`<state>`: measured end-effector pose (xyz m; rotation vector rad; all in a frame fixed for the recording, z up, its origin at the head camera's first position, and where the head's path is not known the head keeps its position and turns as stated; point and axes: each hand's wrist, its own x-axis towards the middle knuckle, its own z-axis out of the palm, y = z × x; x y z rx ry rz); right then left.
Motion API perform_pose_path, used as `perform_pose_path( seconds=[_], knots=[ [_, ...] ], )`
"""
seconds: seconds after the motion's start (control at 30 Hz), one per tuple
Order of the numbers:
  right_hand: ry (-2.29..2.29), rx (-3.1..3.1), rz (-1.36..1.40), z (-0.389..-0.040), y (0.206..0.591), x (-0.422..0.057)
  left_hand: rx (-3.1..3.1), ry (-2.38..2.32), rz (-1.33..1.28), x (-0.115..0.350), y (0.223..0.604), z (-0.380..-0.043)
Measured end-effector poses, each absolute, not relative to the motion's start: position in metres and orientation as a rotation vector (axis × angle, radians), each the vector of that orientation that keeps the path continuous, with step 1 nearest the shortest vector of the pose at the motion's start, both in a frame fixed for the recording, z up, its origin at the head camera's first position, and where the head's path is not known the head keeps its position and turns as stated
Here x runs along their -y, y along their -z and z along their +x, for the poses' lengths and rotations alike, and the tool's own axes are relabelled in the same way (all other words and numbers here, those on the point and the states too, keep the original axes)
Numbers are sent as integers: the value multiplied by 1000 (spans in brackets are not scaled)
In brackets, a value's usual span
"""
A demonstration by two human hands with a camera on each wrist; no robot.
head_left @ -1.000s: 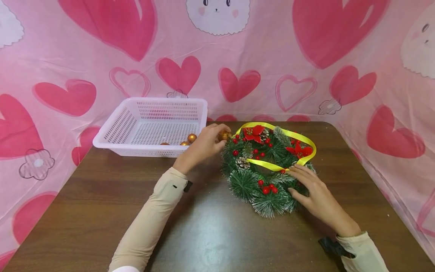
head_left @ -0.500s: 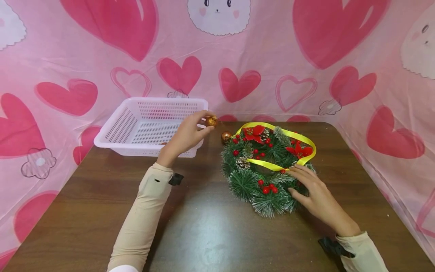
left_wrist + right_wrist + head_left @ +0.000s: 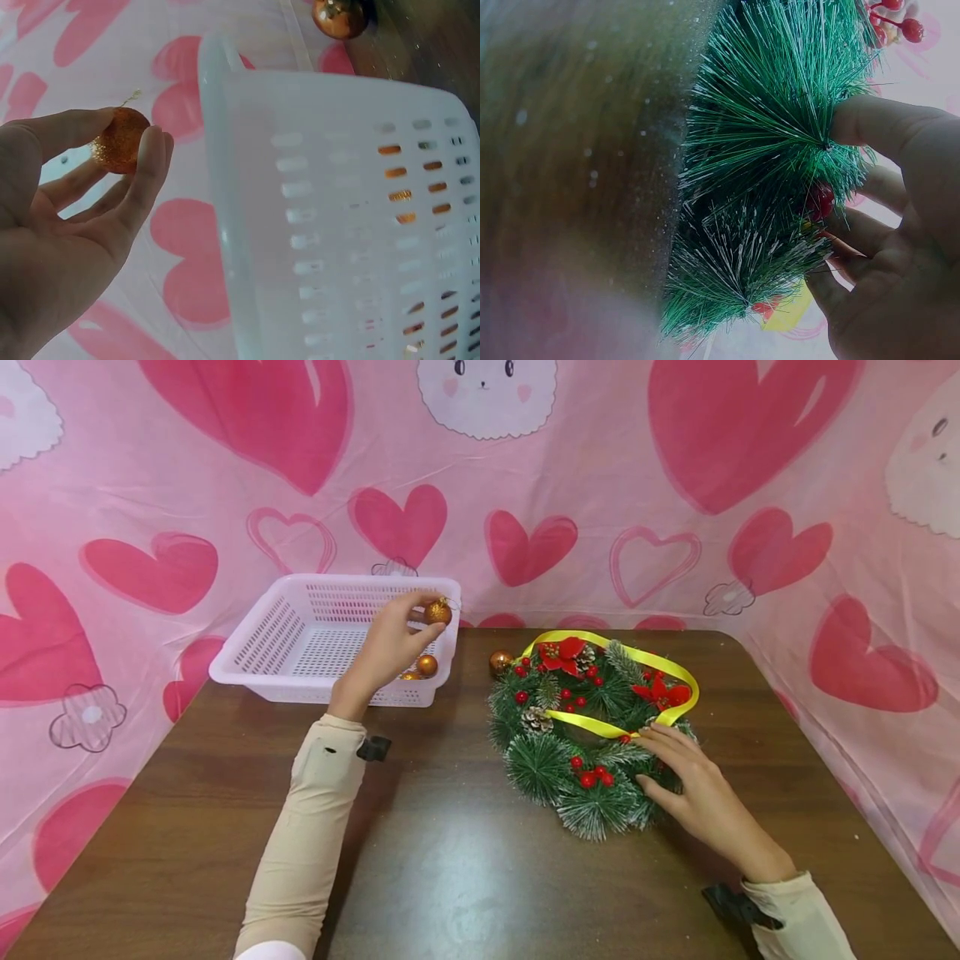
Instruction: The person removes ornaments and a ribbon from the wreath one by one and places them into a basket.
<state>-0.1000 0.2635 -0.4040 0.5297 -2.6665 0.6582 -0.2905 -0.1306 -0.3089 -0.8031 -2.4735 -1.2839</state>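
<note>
Pinches a glittery orange-gold ball (image 3: 438, 612) in the left grip (image 3: 386, 647), closed to the ball's own width between thumb and fingertips. Holds it up near the right end of the white slotted basket (image 3: 285, 680), at a height hard to judge against the rim, with a thin golden thread (image 3: 133, 97) poking out of the ball. Has a shiny gold ball (image 3: 427, 666) inside the basket near that same end, plus another gold piece (image 3: 410, 676) mostly hidden behind the front wall.

Rests the right grip (image 3: 705, 785) on the near right part of the green wreath (image 3: 540, 768), thumb and fingers spread and gently bent, touching the needles. Has the wreath lying on the brown desk (image 3: 450, 860), to the right of the basket, dressed with red berries (image 3: 592, 775), red flowers (image 3: 562, 653), pine cones (image 3: 536, 719) and a looping yellow ribbon (image 3: 588, 723). Has a coppery ball (image 3: 501, 662) just beside the wreath's far left edge, too close to tell whether touching. Wears beige sleeves (image 3: 300, 835) and black wrist straps (image 3: 373, 748). Faces a pink cloth (image 3: 600, 460) printed with red hearts and white cartoon faces.
</note>
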Motion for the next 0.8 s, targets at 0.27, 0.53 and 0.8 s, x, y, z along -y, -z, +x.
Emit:
perform_pose_path(
  seconds=[0.27,0.53,0.8],
  knots=[
    [-659,2688,518,-99,404,-264,2473,1259,-708,147,313,-298],
    [-659,2699,507,-100,405,-265,2459,1258,-622,160,318,-305],
    [-657,2698,511,-100,405,-265,2492,1246,-539,172,327,-314]
  ],
)
